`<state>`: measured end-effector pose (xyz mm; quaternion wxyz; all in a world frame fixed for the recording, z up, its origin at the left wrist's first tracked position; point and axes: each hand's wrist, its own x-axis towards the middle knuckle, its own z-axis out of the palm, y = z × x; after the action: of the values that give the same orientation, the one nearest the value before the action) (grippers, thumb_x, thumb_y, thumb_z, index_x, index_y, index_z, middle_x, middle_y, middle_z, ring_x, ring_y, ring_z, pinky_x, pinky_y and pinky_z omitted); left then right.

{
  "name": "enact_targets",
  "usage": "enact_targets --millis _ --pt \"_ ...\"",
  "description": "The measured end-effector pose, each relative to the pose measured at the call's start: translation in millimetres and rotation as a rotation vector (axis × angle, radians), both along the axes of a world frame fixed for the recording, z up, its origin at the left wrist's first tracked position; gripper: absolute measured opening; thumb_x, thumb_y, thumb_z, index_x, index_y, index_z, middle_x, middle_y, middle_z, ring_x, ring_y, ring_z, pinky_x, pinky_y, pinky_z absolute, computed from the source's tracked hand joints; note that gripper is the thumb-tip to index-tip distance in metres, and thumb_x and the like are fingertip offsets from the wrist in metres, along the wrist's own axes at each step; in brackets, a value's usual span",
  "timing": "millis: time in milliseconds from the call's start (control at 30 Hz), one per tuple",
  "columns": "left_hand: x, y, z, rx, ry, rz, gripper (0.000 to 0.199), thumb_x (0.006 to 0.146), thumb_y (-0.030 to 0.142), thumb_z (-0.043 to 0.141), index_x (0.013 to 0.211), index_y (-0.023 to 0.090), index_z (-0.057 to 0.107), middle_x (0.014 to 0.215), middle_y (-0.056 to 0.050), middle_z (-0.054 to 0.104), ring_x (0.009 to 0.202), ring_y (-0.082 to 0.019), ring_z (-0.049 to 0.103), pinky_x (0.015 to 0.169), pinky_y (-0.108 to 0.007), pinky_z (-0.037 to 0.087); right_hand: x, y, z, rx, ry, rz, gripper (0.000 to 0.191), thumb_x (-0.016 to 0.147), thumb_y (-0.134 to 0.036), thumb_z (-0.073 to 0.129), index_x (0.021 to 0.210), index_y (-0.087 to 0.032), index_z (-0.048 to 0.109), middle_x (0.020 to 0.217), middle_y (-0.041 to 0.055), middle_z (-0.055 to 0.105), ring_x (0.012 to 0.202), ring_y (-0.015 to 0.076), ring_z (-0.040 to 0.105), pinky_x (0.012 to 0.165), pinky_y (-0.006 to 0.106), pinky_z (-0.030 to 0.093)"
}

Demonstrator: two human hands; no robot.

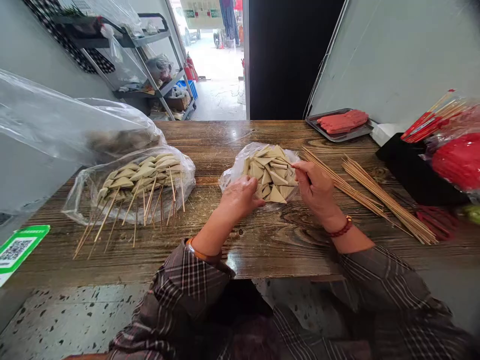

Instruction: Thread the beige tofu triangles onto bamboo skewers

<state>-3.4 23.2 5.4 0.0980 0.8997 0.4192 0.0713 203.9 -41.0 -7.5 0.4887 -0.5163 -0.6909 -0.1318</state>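
Note:
A plastic bag (234, 172) lies open at the middle of the wooden table, full of pale tan triangular pieces (277, 194). At the pile's left and near edge is my left hand (242, 197), its fingers bent against the pieces; what lies between them is hidden. On the other side my right hand (315, 187) is closed in a pinch at the pile's right edge, and whatever it pinches is too small to make out. Two bundles of thin sticks, one nearer (341, 185) and one farther right (390, 200), lie beside that hand.
Skewered tan pieces (144, 172) rest in a clear bag (189, 167) on the left, sticks pointing toward me. A dark tray (317, 125) with red slabs stands at the back right. Beyond it are a black box (408, 172) and red-wrapped items. A green card (22, 250) is at far left.

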Motion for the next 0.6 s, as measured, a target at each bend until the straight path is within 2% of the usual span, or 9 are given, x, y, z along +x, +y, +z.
enact_targets --millis 100,167,233,300,400,500,600 --pt "0 -2 0.4 -0.003 0.053 -0.04 0.029 0.079 0.037 0.071 0.097 0.016 0.063 0.106 -0.014 0.063 0.099 -0.029 0.061 0.083 -0.039 0.046 0 2 -2.3 0.018 0.006 0.025 0.02 0.101 -0.025 0.046 0.112 -0.023 0.063 0.1 0.0056 0.073 0.087 0.0161 0.071 0.077 0.029 0.055" --pt "0 -2 -0.4 -0.008 0.028 -0.081 0.02 0.081 0.031 0.068 0.094 0.016 0.062 0.106 -0.013 0.063 0.098 -0.028 0.06 0.083 -0.038 0.046 1 3 -3.7 0.024 0.01 0.029 0.019 0.101 -0.024 0.047 0.112 -0.023 0.063 0.1 0.0057 0.074 0.087 0.0163 0.071 0.077 0.029 0.055" --pt "0 -1 -1.6 -0.033 -0.055 -0.106 0.008 0.083 0.024 0.063 0.087 0.017 0.061 0.098 -0.01 0.063 0.091 -0.024 0.06 0.08 -0.036 0.045 1 3 -4.8 0.014 0.016 0.022 0.02 0.101 -0.024 0.047 0.111 -0.022 0.063 0.1 0.0059 0.074 0.088 0.0168 0.071 0.077 0.03 0.055" --pt "1 2 -2.9 -0.107 -0.21 -0.086 0.008 0.083 0.021 0.061 0.078 0.018 0.057 0.081 -0.005 0.06 0.078 -0.019 0.057 0.074 -0.033 0.044 1 3 -5.2 0.003 0.023 0.01 0.02 0.101 -0.025 0.047 0.111 -0.023 0.064 0.101 0.0061 0.074 0.088 0.0169 0.071 0.077 0.03 0.056" --pt "3 7 -4.5 -0.384 -0.638 -0.021 0.014 0.078 0.021 0.067 0.075 0.017 0.054 0.066 0.002 0.053 0.062 -0.012 0.049 0.064 -0.026 0.041 0 2 -4.5 0.011 0.026 0.014 0.019 0.1 -0.024 0.048 0.111 -0.022 0.064 0.101 0.0062 0.074 0.085 0.0164 0.071 0.076 0.029 0.056" --pt "3 11 -5.2 -0.787 -1.146 0.044 0.022 0.074 0.026 0.073 0.086 0.016 0.056 0.07 0.002 0.058 0.062 -0.01 0.055 0.061 -0.023 0.044 -3 0 -2.6 0.009 0.008 0.047 0.02 0.1 -0.022 0.049 0.113 -0.022 0.064 0.1 0.0061 0.074 0.083 0.0159 0.071 0.075 0.029 0.056" --pt "1 12 -4.6 -1.05 -1.388 0.148 0.029 0.07 0.024 0.076 0.091 0.016 0.057 0.071 0.003 0.061 0.059 -0.009 0.059 0.056 -0.021 0.045 -6 -3 -2.2 -0.028 -0.026 0.088 0.022 0.1 -0.021 0.048 0.115 -0.022 0.064 0.1 0.0068 0.074 0.09 0.0171 0.071 0.078 0.029 0.056"
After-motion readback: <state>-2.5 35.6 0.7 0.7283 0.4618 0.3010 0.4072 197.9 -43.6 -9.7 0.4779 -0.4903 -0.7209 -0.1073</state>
